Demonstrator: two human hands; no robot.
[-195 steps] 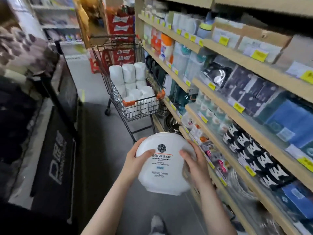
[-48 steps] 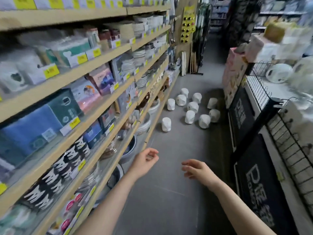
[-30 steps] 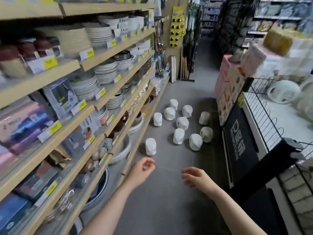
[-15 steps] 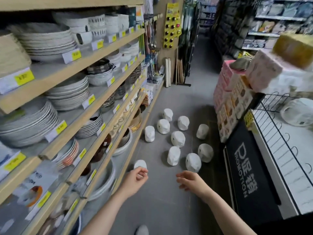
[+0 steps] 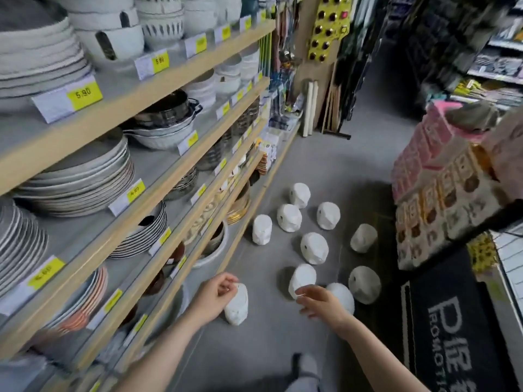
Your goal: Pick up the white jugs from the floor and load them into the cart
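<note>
Several white jugs stand on the grey aisle floor point(image 5: 336, 165). The nearest jug point(image 5: 238, 306) is by the foot of the shelf, and my left hand point(image 5: 216, 297) hovers just in front of it with loosely curled fingers, holding nothing. My right hand point(image 5: 322, 302) is open, fingers spread, in front of two more jugs point(image 5: 301, 278) point(image 5: 343, 297). Further jugs point(image 5: 314, 247) point(image 5: 364, 284) point(image 5: 262, 229) lie beyond. The cart is out of view.
Wooden shelves point(image 5: 158, 80) with stacked plates and bowls run along the left. On the right are pink boxes point(image 5: 424, 176) and a black promotion mat point(image 5: 455, 329). My foot point(image 5: 304, 366) shows at the bottom edge.
I have walked down the aisle toward the jugs, which now lie much nearer. Both hands have come down close to the nearest jugs. The jug held earlier is gone from my hands.
</note>
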